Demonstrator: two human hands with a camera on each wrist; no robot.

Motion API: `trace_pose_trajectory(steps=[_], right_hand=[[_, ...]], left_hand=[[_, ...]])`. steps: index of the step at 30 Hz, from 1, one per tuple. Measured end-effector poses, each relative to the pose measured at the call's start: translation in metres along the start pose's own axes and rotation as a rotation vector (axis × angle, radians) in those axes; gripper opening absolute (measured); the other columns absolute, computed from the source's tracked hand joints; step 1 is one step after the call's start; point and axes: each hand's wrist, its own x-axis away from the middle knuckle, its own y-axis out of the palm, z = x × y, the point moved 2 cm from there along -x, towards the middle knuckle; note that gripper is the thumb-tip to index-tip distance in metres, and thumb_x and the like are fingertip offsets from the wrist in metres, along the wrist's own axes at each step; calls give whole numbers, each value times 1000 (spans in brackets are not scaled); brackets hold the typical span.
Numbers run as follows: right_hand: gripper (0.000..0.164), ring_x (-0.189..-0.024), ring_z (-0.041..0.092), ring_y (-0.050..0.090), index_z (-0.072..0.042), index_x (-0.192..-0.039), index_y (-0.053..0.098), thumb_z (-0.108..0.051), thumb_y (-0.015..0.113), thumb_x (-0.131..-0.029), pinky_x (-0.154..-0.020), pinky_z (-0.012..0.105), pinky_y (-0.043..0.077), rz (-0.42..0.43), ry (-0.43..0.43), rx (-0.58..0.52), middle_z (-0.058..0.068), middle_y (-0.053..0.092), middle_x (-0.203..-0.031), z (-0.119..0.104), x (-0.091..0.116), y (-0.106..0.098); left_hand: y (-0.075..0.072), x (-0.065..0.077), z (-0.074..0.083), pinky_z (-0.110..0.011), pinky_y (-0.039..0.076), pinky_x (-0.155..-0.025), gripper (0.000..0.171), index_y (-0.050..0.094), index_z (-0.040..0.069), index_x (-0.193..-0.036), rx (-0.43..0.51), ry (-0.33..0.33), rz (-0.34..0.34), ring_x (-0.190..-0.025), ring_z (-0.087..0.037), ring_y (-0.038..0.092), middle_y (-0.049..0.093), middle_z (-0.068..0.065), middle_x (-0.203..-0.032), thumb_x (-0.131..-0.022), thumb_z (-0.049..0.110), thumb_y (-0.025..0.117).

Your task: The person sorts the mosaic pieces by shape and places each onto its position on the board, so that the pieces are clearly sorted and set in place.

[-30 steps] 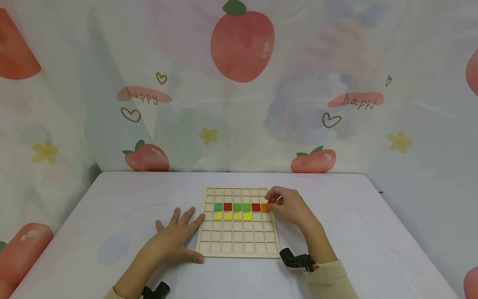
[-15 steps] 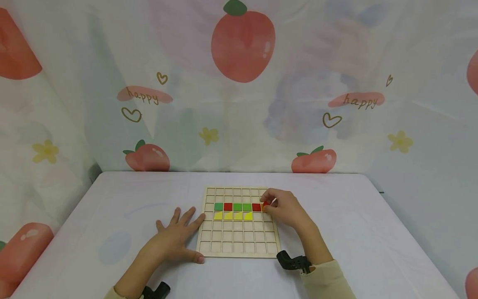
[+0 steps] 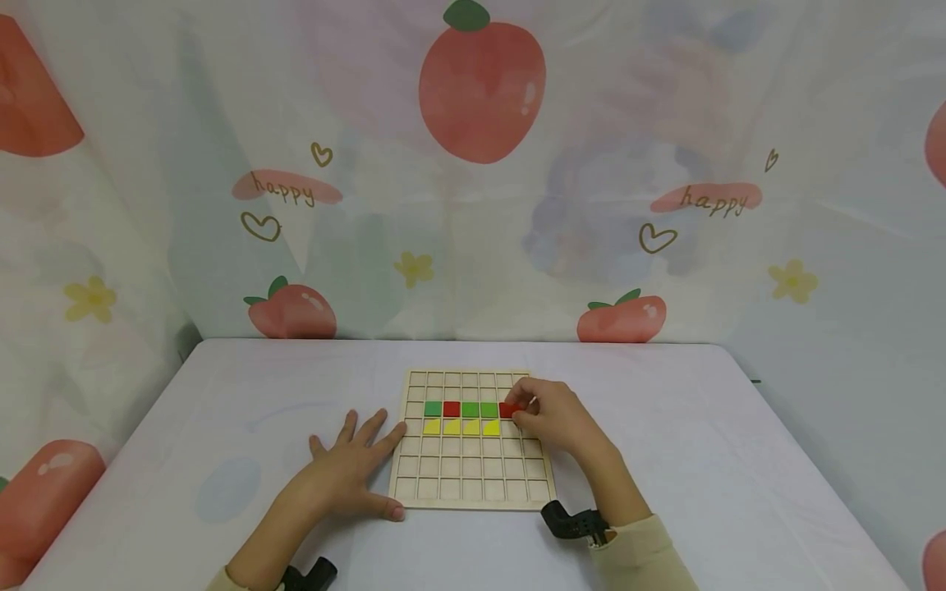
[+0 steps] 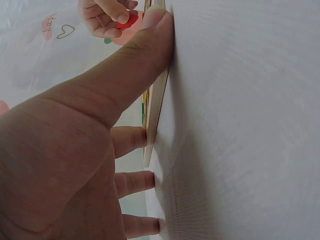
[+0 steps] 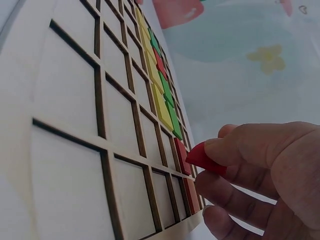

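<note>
A wooden grid board (image 3: 473,469) lies on the table. My left hand (image 3: 343,476) is spread flat at its left side, with a fingertip at the left edge and the thumb by the near left corner. Above the board's right part, my right hand (image 3: 557,417) pinches a small red tile with a curved edge (image 5: 202,159) between thumb and fingers. The tile hovers over a red square tile (image 5: 183,156) in the grid. An orange-red tile (image 5: 191,196) at the row's right end is hidden by my fingers in the head view.
One grid row holds green tiles (image 3: 479,409) and a red tile (image 3: 452,409). The row below has several yellow tiles (image 3: 471,427). A white cloth covers the table (image 3: 739,492), and a fruit-printed curtain (image 3: 473,246) hangs behind.
My right hand has moved left with the red tile, from the board's right edge to over the red square tile. The left hand has stayed in place.
</note>
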Motion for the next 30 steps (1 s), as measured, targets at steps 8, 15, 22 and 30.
trace_pose_trajectory(steps=[8, 15, 22, 30], right_hand=[[12, -69, 13, 57, -14, -94, 69, -5, 69, -86, -63, 29, 49, -31, -19, -10, -6, 64, -80, -4, 2, 1], [10, -69, 12, 57, -14, -91, 68, -5, 70, -87, -66, 29, 49, -42, -10, -4, -7, 64, -79, -4, 1, 5], [9, -68, 13, 54, -14, -89, 68, -8, 74, -86, -62, 29, 47, -20, 4, 5, -7, 64, -79, -4, 1, 6], [11, -69, 13, 53, -19, -88, 69, -12, 77, -86, -66, 30, 46, -20, 9, 33, -8, 62, -75, -2, 0, 9]], left_hand=[[0, -1, -1, -90, 10, -92, 116, 36, 29, -155, -4, -5, -8, -148, -55, 10, 23, -12, -165, -58, 75, 79], [0, -2, 0, -90, 10, -93, 117, 37, 29, -155, -6, -17, -13, -148, -54, 10, 23, -11, -165, -57, 75, 80], [0, -2, 0, -90, 10, -93, 116, 38, 29, -155, -2, -17, -11, -148, -54, 11, 23, -11, -165, -57, 75, 80], [2, -2, 0, -90, 10, -93, 117, 37, 29, -155, -10, -23, -13, -148, -54, 11, 24, -11, -165, -56, 75, 80]])
